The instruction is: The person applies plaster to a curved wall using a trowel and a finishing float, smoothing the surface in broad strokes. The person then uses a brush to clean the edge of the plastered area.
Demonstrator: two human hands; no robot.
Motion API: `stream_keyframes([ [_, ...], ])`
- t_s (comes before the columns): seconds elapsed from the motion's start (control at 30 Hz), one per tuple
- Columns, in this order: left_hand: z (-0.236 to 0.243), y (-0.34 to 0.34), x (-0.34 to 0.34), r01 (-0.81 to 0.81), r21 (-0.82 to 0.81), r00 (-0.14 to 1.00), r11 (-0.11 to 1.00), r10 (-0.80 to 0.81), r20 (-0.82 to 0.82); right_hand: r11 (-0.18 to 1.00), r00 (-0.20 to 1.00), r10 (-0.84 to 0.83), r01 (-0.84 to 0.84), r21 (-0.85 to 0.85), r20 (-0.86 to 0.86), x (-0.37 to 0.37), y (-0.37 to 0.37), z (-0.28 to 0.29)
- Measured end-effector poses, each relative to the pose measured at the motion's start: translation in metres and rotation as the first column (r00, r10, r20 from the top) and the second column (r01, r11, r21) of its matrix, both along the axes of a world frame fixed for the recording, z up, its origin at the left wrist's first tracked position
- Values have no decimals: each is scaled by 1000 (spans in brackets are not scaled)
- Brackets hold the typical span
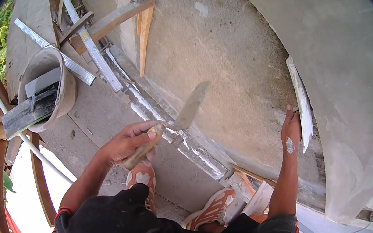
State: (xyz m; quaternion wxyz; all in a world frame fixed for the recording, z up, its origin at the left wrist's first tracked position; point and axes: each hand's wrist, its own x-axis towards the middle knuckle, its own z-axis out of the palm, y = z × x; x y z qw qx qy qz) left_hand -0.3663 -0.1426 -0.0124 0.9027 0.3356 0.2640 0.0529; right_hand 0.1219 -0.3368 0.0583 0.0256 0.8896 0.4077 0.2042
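The left hand (pixel 134 143) grips the trowel (pixel 192 107); the right hand (pixel 292 128), fingers half hidden, seems closed on a white-coated board (pixel 303 108); steep tilt could shed its coating.

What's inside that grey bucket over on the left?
A pale flat piece sits in the grey bucket; a dark board lies across its mouth, jutting past the rim. Whatever lies beneath them is hidden.

Your trowel (pixel 192 107) has a grey blade and tan handle (pixel 145 149); your float (pixel 303 106) shows white; your shoes (pixel 210 208) mix salmon and cream; your black shirt (pixel 111 225) has red sleeve stripes (pixel 62 211).
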Motion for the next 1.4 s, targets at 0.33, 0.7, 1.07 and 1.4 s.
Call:
stream_keyframes([
  [0.33, -11, 8, -16, -7, -53, 1000, 999, 6, -19, 997, 969, 74, -74, 12, -237, -73, 76, -28],
  [0.7, -24, 17, -59, -132, -109, 991, 985, 133, 7, 860, 847, 510, -508, 57, -147, -144, 404, -7],
  [1.07, -29, 24, -80, -170, -139, 985, 976, 165, -48, 866, 859, 500, -494, 74, -112, -146, 472, 11],
  [1.4, -32, 27, -76, -172, -138, 985, 975, 170, -24, 885, 882, 464, -456, 95, -81, -138, 465, 9],
])
